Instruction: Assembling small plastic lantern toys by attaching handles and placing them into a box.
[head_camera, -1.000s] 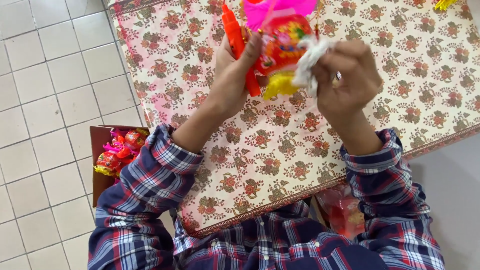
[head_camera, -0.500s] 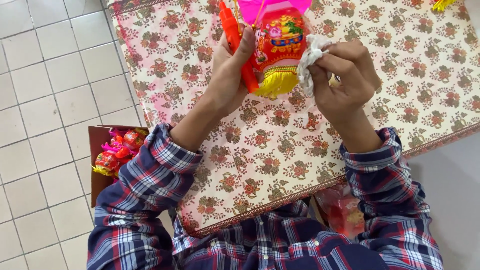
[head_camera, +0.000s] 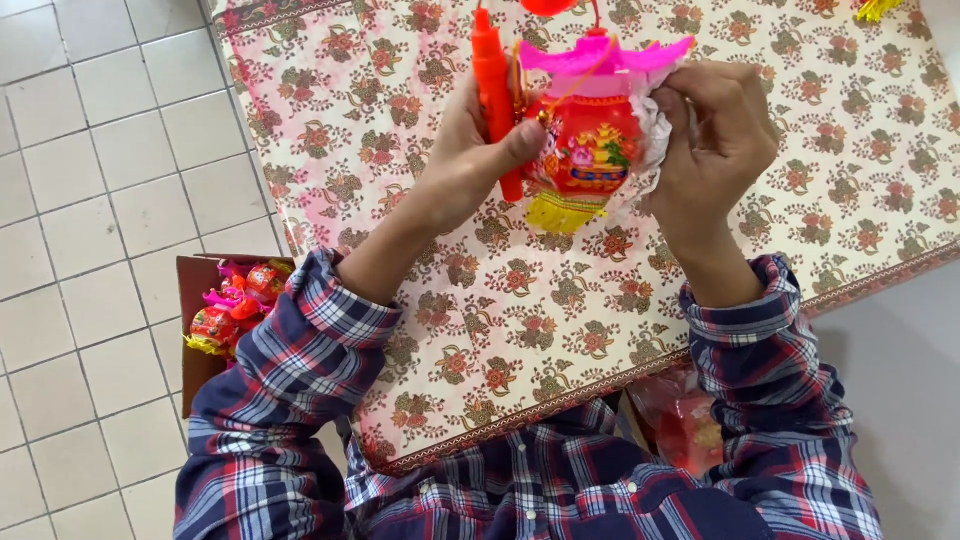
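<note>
While the left hand (head_camera: 470, 160) is pinching the red toy lantern (head_camera: 588, 150) and its orange handle stick (head_camera: 494, 90) at upper centre of the frame, the right hand (head_camera: 715, 140) is gripping crumpled clear wrapping (head_camera: 655, 135) against the lantern's side, above the floral worktop (head_camera: 420, 330). Judging by this, unwrapping or wrapping is proceeding; a steady left-hand hold is needed. A box of similar lanterns (head_camera: 225, 310) is sitting at lower left.
</note>
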